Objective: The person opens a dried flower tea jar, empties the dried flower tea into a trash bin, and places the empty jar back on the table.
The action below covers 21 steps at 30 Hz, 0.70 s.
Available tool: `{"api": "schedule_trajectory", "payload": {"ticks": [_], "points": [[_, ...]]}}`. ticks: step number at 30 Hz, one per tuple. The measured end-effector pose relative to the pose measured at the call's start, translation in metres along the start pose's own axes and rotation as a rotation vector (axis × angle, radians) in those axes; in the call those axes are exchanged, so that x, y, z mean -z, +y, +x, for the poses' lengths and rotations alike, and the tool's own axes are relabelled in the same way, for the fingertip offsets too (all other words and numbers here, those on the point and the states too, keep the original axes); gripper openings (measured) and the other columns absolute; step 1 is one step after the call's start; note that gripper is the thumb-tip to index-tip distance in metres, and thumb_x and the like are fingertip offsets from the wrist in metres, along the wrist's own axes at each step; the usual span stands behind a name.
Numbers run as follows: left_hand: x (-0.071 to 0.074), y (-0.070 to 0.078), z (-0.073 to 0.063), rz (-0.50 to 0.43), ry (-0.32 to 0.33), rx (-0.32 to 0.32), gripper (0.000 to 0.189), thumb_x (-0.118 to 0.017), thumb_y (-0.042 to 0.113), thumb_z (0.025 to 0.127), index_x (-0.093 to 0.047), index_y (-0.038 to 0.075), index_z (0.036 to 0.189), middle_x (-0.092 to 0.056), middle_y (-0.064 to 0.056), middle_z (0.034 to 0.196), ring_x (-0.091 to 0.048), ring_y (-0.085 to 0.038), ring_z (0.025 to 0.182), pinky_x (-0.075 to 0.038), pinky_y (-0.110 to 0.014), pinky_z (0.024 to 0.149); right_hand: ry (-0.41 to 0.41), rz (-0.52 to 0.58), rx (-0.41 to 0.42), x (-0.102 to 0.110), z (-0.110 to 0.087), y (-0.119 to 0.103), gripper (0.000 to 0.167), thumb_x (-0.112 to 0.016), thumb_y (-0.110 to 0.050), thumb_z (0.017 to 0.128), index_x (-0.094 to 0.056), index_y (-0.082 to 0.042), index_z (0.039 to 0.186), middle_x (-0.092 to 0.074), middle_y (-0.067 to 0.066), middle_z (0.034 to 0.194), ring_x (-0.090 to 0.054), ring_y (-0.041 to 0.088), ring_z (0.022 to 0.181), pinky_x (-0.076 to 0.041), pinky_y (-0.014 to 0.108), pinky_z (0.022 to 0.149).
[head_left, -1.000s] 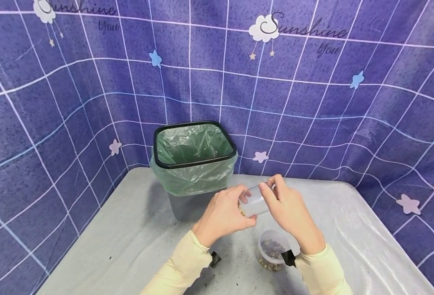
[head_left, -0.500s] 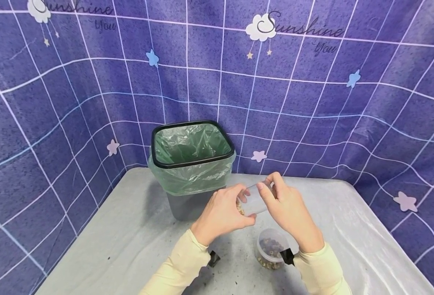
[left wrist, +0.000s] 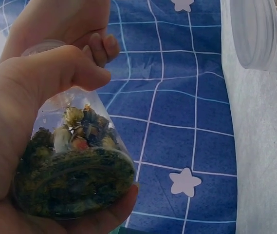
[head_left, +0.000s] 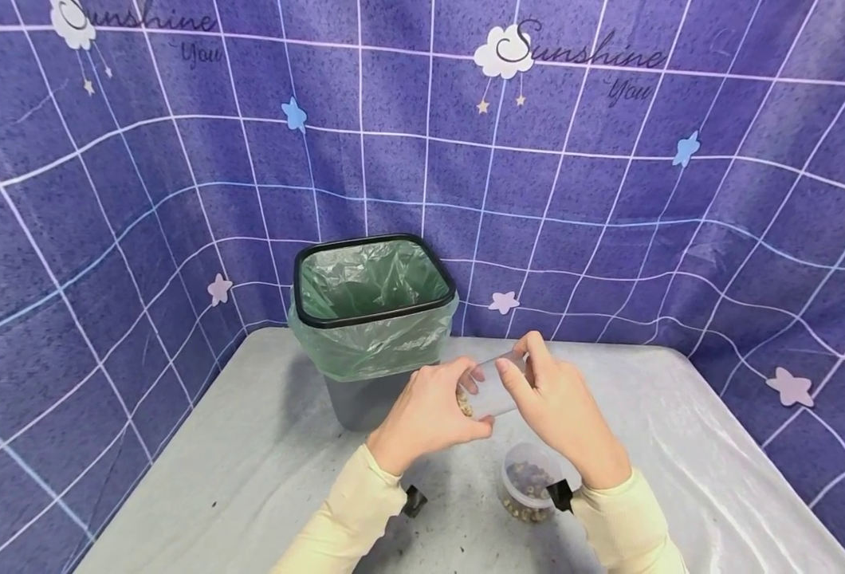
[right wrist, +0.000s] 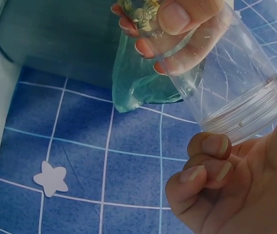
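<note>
My left hand (head_left: 426,410) grips a clear plastic jar (head_left: 497,388) round its bottom end and holds it tilted in the air. Dried flower buds (left wrist: 82,129) lie inside, gathered at that lower end. My right hand (head_left: 566,406) holds the jar's other end, thumb and fingers round the ridged neck (right wrist: 248,114). Whether a lid sits on it I cannot tell. On the table below stands a second clear tub (head_left: 526,486) with more dried flowers, partly hidden by the right wrist's black strap piece.
A grey bin (head_left: 365,399) with a black rim and green liner bag (head_left: 379,351) stands behind the left hand. The table has a pale grey cloth (head_left: 229,446) with dark crumbs. A purple gridded curtain (head_left: 595,239) hangs behind and at the sides.
Both hands stay on the tilted jar, with only a slight shift of the right hand's fingers at its neck. The head view has moved a little. The tub and bin stay put.
</note>
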State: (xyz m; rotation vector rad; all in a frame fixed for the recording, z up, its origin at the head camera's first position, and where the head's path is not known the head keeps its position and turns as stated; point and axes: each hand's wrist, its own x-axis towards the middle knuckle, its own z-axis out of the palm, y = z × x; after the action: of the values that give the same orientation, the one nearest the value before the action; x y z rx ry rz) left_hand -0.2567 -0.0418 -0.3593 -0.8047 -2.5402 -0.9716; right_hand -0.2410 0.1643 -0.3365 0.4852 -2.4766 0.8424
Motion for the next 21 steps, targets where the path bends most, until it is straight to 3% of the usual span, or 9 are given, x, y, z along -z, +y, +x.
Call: {"api": "schedule_trajectory", "payload": {"ticks": [10, 21], "points": [[0.0026, -0.0036, 0.0029, 0.008, -0.024, -0.006, 0.039, -0.086, 0.038, 0.069, -0.064, 0.029, 0.1, -0.066, 0.018, 0.086, -0.059, 0.004, 0.064, -0.05, -0.022, 0.062, 0.002, -0.012, 0.042, 0.0002, 0.0029, 0.0015, 0.032, -0.054, -0.051, 0.104, -0.052, -0.02, 0.108, -0.042, -0.006, 0.062, -0.041, 0.01, 0.05, -0.037, 0.03, 0.049], [0.0053, -0.0035, 0.0013, 0.037, -0.046, -0.023, 0.039, -0.085, 0.041, 0.068, -0.064, 0.029, 0.099, -0.066, 0.021, 0.085, -0.059, 0.002, 0.067, -0.05, -0.023, 0.064, 0.017, -0.009, 0.057, -0.001, 0.0004, -0.0002, 0.029, -0.057, -0.049, 0.103, -0.054, -0.021, 0.107, -0.042, -0.007, 0.061, -0.041, 0.009, 0.049, -0.036, 0.029, 0.048]]}}
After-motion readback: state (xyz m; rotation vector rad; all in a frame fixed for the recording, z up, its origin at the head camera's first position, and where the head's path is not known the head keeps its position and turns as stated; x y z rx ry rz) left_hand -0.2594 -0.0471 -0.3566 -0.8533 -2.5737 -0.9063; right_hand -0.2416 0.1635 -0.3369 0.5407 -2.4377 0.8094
